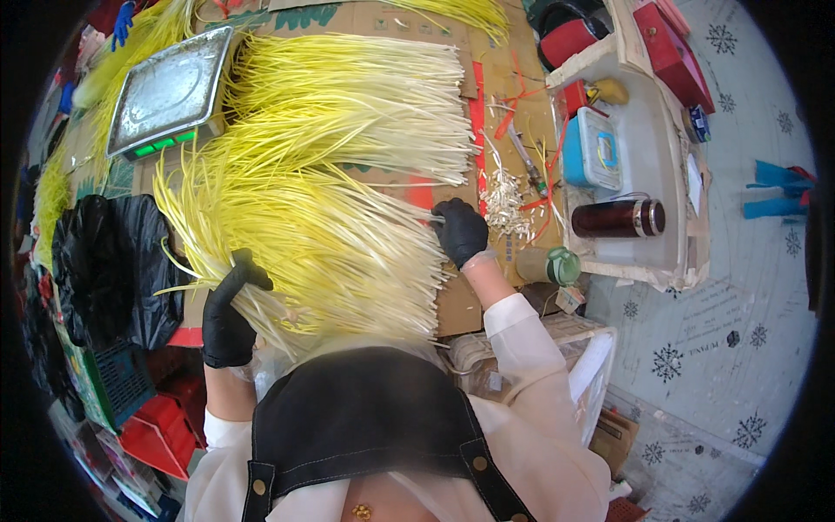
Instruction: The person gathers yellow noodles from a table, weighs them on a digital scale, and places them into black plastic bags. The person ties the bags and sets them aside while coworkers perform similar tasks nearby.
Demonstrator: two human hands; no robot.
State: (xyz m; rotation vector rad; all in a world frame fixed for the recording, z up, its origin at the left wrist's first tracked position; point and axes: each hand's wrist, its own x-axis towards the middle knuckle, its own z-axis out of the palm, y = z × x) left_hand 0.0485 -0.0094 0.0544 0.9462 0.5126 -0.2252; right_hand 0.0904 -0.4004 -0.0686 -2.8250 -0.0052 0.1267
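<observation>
Long yellow stalks with white ends, which look like blanched garlic chives (pixel 352 241), lie in a wide layer before me, white ends towards the right. My left hand (pixel 235 307), in a black glove, is closed round a bunch of these stalks at the lower left of the layer. My right hand (pixel 460 230), gloved too, is at the white ends on the right, its fingertips pinching the end of a stalk or a few. A second layer of chives (pixel 365 104) lies beyond. A metal-topped scale (pixel 166 91) with a green display stands at the upper left.
Cut white stalk pieces (pixel 507 202), red ties (pixel 515 98) and a knife-like tool (pixel 527 160) lie right of the chives. A foam box (pixel 629 251) holds a blue-lidded container (pixel 592 149) and a dark flask (pixel 616 218). Black plastic bags (pixel 124 267) lie left. A co-worker's blue-gloved hand (pixel 122 26) shows at upper left.
</observation>
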